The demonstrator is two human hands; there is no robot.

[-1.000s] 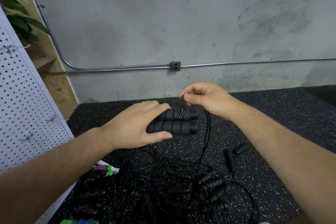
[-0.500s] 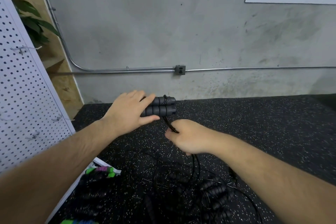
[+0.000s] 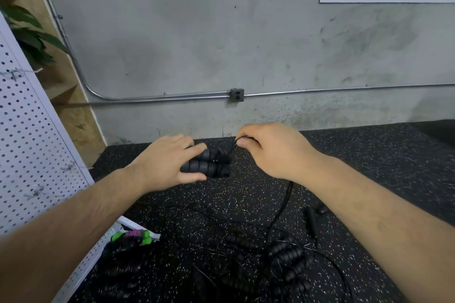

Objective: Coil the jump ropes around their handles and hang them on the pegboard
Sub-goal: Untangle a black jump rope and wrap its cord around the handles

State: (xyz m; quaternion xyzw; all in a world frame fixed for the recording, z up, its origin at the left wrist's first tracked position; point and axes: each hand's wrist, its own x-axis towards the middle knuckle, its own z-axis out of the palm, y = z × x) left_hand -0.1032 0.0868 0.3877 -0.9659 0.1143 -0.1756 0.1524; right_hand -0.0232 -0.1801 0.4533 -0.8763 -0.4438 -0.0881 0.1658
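Two black ribbed foam handles lie side by side in the air above the floor, gripped by my left hand with fingers over the top and thumb underneath. My right hand pinches the thin black rope just right of the handles' ends; the rope runs from there behind my wrist and down to the floor. A few turns of rope sit around the handles' right end. The white pegboard with metal hooks leans at the left.
Several other black jump ropes lie tangled on the speckled black rubber floor below my arms. A green and purple rope lies by the pegboard's foot. A concrete wall with a conduit pipe stands behind.
My right hand has swung from below the handles up to their right, carrying the rope round them. The left hand and handles dropped slightly lower in view.
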